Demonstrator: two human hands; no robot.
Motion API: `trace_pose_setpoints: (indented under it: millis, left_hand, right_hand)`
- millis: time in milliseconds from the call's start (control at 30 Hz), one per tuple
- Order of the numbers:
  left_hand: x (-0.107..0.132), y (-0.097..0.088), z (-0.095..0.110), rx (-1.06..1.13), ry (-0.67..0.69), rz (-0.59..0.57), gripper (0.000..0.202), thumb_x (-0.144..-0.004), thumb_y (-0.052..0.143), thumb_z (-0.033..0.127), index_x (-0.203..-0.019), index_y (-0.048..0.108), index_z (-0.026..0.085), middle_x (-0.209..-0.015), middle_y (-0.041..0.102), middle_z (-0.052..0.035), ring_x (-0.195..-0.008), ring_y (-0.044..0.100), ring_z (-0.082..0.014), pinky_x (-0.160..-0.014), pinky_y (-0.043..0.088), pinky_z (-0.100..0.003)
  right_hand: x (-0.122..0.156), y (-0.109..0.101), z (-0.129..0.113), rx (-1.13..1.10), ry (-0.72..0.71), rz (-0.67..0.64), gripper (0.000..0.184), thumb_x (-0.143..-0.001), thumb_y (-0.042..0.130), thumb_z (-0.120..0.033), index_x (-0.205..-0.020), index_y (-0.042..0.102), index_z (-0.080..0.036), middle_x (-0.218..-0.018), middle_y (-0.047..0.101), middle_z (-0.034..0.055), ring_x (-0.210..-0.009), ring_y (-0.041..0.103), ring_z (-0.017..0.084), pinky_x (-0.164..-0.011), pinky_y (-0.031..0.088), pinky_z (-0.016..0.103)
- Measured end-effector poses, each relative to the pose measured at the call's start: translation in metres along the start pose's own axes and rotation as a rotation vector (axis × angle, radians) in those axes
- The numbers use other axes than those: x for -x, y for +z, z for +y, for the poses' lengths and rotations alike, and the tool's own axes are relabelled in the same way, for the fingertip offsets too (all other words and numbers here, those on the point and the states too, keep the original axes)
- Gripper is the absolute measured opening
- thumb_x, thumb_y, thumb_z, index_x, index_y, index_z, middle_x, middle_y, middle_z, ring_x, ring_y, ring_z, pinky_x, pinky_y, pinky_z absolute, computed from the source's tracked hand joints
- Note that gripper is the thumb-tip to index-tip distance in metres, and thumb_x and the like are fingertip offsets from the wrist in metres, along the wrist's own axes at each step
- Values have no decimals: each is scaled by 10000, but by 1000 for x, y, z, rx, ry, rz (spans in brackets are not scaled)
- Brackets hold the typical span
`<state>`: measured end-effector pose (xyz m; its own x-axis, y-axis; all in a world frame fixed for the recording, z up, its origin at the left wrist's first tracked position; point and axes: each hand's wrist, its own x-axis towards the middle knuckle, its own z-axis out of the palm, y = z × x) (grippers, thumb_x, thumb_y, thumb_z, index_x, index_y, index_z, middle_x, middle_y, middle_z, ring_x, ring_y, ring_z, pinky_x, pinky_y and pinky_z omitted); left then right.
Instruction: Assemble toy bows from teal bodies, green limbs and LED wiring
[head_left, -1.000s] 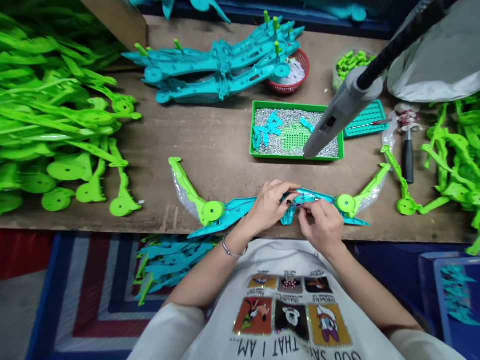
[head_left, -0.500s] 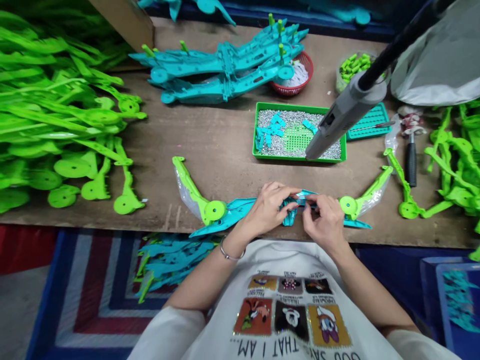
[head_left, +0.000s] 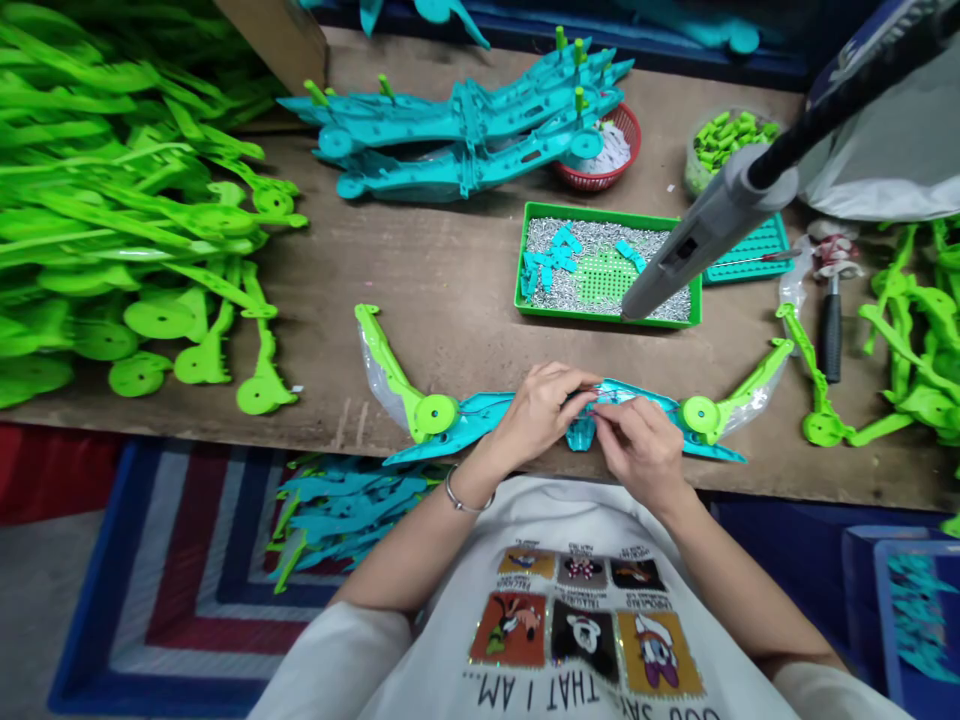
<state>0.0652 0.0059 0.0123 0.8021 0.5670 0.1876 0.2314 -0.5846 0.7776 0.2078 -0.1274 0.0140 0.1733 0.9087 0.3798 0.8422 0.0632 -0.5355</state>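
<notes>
A blue plastic toy bow (head_left: 480, 412) lies along the table's front edge, with a green limb (head_left: 390, 365) on its left end and another green limb (head_left: 742, 392) on its right. A thin dark string runs from the left disc toward the bow's middle. There, the closed fingertips of my left hand (head_left: 541, 408) pinch what looks like this string. My right hand (head_left: 643, 442) is closed too, thumb and fingertips meeting just over the blue centre piece (head_left: 580, 436). Whatever sits in its pinch is too small to make out.
Behind the bow stands a green tray (head_left: 521, 300) of small metal parts and blue clips. A grey rod-shaped tool (head_left: 682, 245) hangs over it. Blue bow bodies (head_left: 420, 125) lie farther back, beside a red basket (head_left: 637, 135). Green limbs (head_left: 135, 240) pile at left; a hammer (head_left: 831, 335) lies right.
My right hand has shifted left, its fingertips now close to those of my left hand, uncovering more of the bow's right side. The whole view has moved slightly.
</notes>
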Motion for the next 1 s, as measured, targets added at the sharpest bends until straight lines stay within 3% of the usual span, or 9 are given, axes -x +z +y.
trace_pose_setpoints:
  millis: [167, 433, 633, 767, 867, 1000]
  left_hand:
    - [7, 2, 10, -130, -36, 53, 69, -972, 604, 197, -962, 672, 195, -961, 740, -37, -981, 649, -208, -882, 458, -370]
    - [39, 25, 29, -365, 84, 157, 99, -978, 583, 161, -1006, 674, 189, -977, 751, -35, -1019, 655, -196, -1076, 381, -447]
    - [35, 31, 33, -404, 89, 158, 144, -1003, 564, 178, -1070, 690, 195, -1012, 762, -35, -1012, 654, -191, -1053, 381, -429]
    - [27, 31, 29, -409, 63, 168, 153, -1011, 571, 225, -953, 710, 199, -938, 763, -26, -930, 642, -181, -928, 404, -386]
    - [24, 33, 23, -369, 58, 187, 187, -1002, 595, 252, -865, 710, 197, -873, 766, -19, -881, 646, -172, -862, 406, -370]
    - [24, 32, 16, -299, 53, 188, 160, -988, 629, 281, -883, 717, 197, -869, 774, -27, -864, 655, -177, -837, 414, -371]
  right_hand:
    - [1, -2, 4, 81, 78, 23, 96, -858, 644, -181, -933, 594, -213, -836, 679, 31, -767, 599, 194, -758, 399, 377]
    - [-1, 2, 3, 81, 227, 34, 56, -902, 638, -219, -957, 630, -212, -842, 707, 19, -723, 587, 184, -759, 394, 369]
    - [-13, -8, 3, -35, 368, 6, 76, -884, 687, -287, -862, 660, -219, -740, 690, -24, -621, 577, 140, -734, 416, 344]
    - [-18, -23, 3, -136, 363, -135, 76, -861, 677, -264, -920, 720, -243, -751, 707, -22, -654, 614, 148, -756, 441, 347]
    - [-20, -29, 5, -167, 347, -163, 94, -858, 695, -272, -943, 730, -250, -801, 741, -12, -682, 644, 154, -773, 468, 347]
    - [-21, -26, 8, -180, 331, -182, 94, -846, 707, -240, -938, 719, -249, -886, 775, -6, -696, 670, 156, -794, 492, 353]
